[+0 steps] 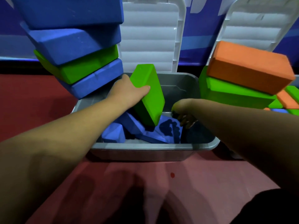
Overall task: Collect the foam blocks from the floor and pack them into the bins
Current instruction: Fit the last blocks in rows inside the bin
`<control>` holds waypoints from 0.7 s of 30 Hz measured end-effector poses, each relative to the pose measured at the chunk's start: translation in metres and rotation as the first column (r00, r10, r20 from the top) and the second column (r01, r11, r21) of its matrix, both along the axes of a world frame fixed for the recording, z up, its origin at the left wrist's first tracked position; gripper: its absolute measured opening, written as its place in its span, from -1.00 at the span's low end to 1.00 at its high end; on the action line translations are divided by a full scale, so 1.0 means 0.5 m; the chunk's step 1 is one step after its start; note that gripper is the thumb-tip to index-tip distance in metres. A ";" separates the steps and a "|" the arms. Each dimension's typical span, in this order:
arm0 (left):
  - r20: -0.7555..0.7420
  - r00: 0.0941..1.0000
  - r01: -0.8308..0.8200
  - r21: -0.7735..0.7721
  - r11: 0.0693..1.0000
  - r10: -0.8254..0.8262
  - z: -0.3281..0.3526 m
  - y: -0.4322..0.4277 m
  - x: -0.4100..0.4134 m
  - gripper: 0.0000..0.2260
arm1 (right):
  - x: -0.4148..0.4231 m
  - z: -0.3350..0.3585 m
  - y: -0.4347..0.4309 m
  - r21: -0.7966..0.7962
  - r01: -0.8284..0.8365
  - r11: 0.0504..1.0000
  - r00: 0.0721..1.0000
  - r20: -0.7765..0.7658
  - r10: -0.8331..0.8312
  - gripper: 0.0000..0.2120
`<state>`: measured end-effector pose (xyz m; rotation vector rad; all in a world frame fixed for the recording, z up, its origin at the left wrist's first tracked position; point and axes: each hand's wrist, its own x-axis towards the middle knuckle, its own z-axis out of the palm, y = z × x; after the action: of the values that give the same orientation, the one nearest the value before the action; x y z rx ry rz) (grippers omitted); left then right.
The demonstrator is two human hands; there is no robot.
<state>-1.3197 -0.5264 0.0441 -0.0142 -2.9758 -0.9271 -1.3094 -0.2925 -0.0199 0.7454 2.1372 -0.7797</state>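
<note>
A grey bin [142,150] stands on the red floor in front of me, its white lid [150,33] raised behind it. My left hand [129,91] grips a green foam block [149,96], tilted on end over the bin. Several blue blocks [129,128] lie jumbled inside. My right hand [185,117] reaches down into the bin's right side; its fingers hang in shadow above a blue block, and I cannot tell whether they hold anything.
A leaning stack of blue and green blocks [77,50] rises left of the bin. On the right, an orange block [252,67] lies on a green one [233,94], with more blocks [289,101] in a second bin under another raised lid [255,21]. A blue wall runs behind.
</note>
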 end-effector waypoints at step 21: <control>0.138 0.990 0.043 -0.192 0.980 -0.017 -0.008 0.045 -0.017 -0.27 | 0.032 -0.136 0.014 -0.129 0.185 0.974 0.983 0.043 -0.181 -0.74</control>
<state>-1.3283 -0.5041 0.0401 0.0004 -3.1893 -0.6610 -1.2934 -0.2855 -0.0878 0.8867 1.9864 -0.9904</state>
